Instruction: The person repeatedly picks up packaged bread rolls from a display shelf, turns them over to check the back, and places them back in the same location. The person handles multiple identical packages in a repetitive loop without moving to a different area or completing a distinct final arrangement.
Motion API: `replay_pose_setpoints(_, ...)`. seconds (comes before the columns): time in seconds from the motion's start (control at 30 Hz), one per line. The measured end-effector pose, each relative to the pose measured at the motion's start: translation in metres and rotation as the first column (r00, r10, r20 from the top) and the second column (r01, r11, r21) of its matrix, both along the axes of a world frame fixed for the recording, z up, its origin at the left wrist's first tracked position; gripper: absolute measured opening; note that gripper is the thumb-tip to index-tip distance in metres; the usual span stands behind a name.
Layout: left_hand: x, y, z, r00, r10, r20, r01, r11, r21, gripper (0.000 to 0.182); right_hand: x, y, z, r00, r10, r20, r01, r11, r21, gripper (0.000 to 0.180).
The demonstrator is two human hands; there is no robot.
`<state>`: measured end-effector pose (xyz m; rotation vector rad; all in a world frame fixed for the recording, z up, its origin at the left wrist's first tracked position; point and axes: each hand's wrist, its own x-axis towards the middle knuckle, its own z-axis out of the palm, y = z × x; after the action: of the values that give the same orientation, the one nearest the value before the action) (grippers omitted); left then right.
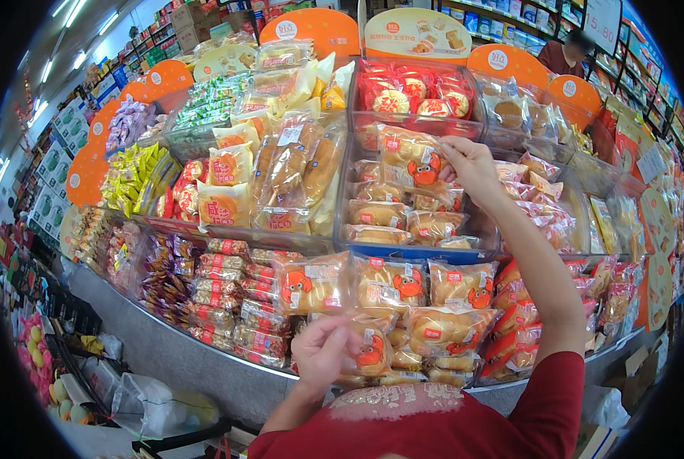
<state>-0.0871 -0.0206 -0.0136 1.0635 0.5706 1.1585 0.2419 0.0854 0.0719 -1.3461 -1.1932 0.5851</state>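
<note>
My right hand (pixel 469 166) grips the right edge of a clear bread packet (pixel 409 159) printed with a red crab and holds it up over the middle compartment. Stacked packets of bread rolls (pixel 376 213) lie in that compartment below it. Nearer to me, my left hand (pixel 326 349) is slightly blurred, its fingers curled beside a crab-printed bread packet (pixel 370 350); whether it touches the packet I cannot tell. More crab-printed packets (pixel 389 286) stand in a row along the front compartment, with a larger bread packet (pixel 451 330) just below them.
Clear plastic dividers (pixel 342 189) split the tiered display. Long bread packets (pixel 290 166) and yellow-wrapped snacks (pixel 132 178) fill compartments at left, red-wrapped packets (pixel 517 321) at right. A grey counter front (pixel 164 327) curves below. Another person (pixel 563 57) is at the back right. Plastic bags (pixel 147 404) lie lower left.
</note>
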Motion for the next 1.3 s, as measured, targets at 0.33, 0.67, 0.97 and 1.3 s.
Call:
replay_pose_setpoints(0.33,-0.002,0.003,-0.007,0.996,-0.073,0.055,0.074,0.997,-0.010,0.018,0.016,0.108,-0.061,0.990,0.063,-0.124,-0.073,0.995,-0.074,0.021)
replay_pose_setpoints(0.67,0.001,0.007,-0.002,0.997,-0.075,-0.020,0.075,0.997,-0.025,0.016,0.061,0.111,-0.082,0.825,-0.168,0.539,0.302,0.938,-0.169,0.038)
replay_pose_setpoints(0.97,-0.001,0.006,0.001,0.996,-0.047,-0.075,0.043,0.998,-0.054,0.019,0.023,0.022,-0.021,0.173,0.743,0.646,0.222,0.610,-0.761,0.024)
replay_pose_setpoints(1.3,-0.004,0.004,-0.004,0.980,-0.192,-0.055,0.190,0.981,-0.040,0.018,0.026,-0.008,-0.051,0.096,0.651,0.753,0.280,0.709,-0.648,0.018)
